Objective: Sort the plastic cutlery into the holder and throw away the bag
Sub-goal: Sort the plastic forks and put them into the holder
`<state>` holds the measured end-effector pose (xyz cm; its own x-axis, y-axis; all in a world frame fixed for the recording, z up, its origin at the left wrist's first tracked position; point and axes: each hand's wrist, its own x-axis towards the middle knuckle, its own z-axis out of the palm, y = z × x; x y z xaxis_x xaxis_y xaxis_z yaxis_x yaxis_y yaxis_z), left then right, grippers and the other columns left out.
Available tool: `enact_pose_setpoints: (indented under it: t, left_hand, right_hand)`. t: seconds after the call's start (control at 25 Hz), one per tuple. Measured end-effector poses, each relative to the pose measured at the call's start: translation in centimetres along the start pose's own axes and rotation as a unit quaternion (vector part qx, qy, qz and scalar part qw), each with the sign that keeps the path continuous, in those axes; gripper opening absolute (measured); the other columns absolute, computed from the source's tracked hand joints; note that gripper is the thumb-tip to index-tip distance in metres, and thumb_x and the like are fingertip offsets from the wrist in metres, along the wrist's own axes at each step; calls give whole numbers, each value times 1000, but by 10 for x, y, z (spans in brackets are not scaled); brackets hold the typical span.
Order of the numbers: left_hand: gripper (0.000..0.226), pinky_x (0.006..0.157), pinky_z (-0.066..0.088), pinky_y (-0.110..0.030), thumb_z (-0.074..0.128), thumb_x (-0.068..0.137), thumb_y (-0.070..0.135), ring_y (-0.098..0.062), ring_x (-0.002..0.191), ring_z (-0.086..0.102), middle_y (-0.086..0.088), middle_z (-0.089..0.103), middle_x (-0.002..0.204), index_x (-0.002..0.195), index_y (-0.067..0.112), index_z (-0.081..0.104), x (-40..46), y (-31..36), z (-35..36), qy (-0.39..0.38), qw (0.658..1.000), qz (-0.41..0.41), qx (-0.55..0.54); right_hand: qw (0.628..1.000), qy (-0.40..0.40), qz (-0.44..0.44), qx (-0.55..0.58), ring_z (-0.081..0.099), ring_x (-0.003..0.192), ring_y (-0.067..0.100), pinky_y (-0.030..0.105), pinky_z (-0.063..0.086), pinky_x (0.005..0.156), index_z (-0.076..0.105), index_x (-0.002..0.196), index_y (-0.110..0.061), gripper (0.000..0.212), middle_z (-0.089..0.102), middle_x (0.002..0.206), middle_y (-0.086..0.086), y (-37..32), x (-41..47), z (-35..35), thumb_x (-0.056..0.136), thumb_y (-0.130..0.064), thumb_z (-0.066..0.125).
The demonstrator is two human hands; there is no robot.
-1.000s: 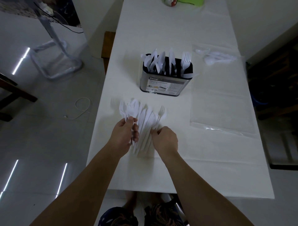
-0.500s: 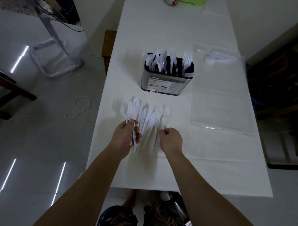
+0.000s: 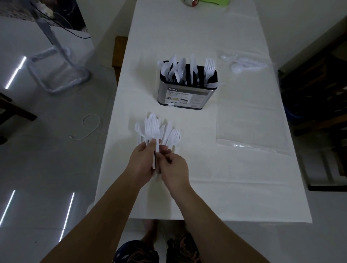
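Note:
My left hand (image 3: pixel 142 163) grips a bunch of white plastic forks (image 3: pixel 152 129) by their handles, tines pointing away from me. My right hand (image 3: pixel 175 169) pinches the same bundle from the right, fingers meeting the left hand. More white cutlery (image 3: pixel 171 136) lies fanned on the table just beyond my hands. The steel holder (image 3: pixel 185 95) stands further back, holding spoons and knives on the left, forks on the right. A flat clear plastic bag (image 3: pixel 249 129) lies on the table to the right.
A second clear bag with spoons (image 3: pixel 244 64) lies at the back right. The white table (image 3: pixel 216 197) ends close in front of me. A green object (image 3: pixel 214 2) sits at the far end. A wooden chair (image 3: pixel 119 56) stands left of the table.
My right hand has moved left from the spread pile to join my left hand. The forks in my left hand are lifted and more gathered than before.

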<state>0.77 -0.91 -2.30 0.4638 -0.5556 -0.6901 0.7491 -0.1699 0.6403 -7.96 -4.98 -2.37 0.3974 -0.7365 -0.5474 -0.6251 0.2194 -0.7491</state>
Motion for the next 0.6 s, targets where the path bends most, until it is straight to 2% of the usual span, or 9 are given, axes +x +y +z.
enact_pose_setpoints:
  t: [0.08, 0.24, 0.36, 0.4, 0.48, 0.6]
  left_hand:
    - [30, 75, 59, -40, 45, 104, 23, -28, 85, 74, -13, 76, 87, 98, 5, 68, 0, 0, -6, 9, 1000, 18, 22]
    - [27, 80, 57, -40, 46, 104, 24, -28, 83, 71, -13, 65, 84, 100, 4, 63, 5, 4, -21, 42, 998, 35, 19]
    - [24, 85, 55, -42, 46, 104, 23, -26, 81, 68, -11, 63, 82, 103, 5, 63, 4, 7, -26, 47, 999, 18, -2]
    - [24, 85, 55, -42, 46, 104, 22, -26, 81, 68, -11, 64, 82, 103, 5, 63, 2, 8, -25, 48, 999, 11, -4]
    - [23, 81, 57, -39, 48, 103, 22, -26, 80, 68, -10, 65, 80, 103, 5, 64, 1, 7, -25, 50, 999, 5, 4]
    - [23, 79, 57, -37, 50, 102, 21, -25, 81, 69, -9, 67, 78, 102, 4, 66, 1, 4, -24, 39, 999, 4, 16]
  right_hand:
    - [999, 17, -12, -35, 69, 68, 12, 30, 57, 64, 70, 79, -29, 26, 72, 73, -6, 2, 1, 1, 94, -45, 56]
    - [967, 133, 5, -216, 52, 67, 10, 20, 34, 52, 62, 99, -14, 20, 62, 87, -3, 14, 12, -14, 97, -32, 52]
    - [952, 121, 49, -278, 61, 80, 22, 25, 39, 63, 60, 99, -10, 23, 65, 91, 4, 20, 27, -17, 94, -31, 53]
    - [951, 109, 56, -285, 65, 82, 25, 25, 40, 63, 63, 94, -10, 24, 67, 88, 5, 21, 31, -15, 91, -32, 53]
    - [953, 96, 75, -278, 66, 74, 26, 23, 39, 55, 66, 83, -9, 26, 69, 78, 6, 20, 37, -15, 84, -31, 54]
    - [961, 122, 87, -234, 56, 55, 21, 21, 32, 46, 62, 70, -8, 24, 58, 59, 1, 13, 29, -25, 78, -29, 55]
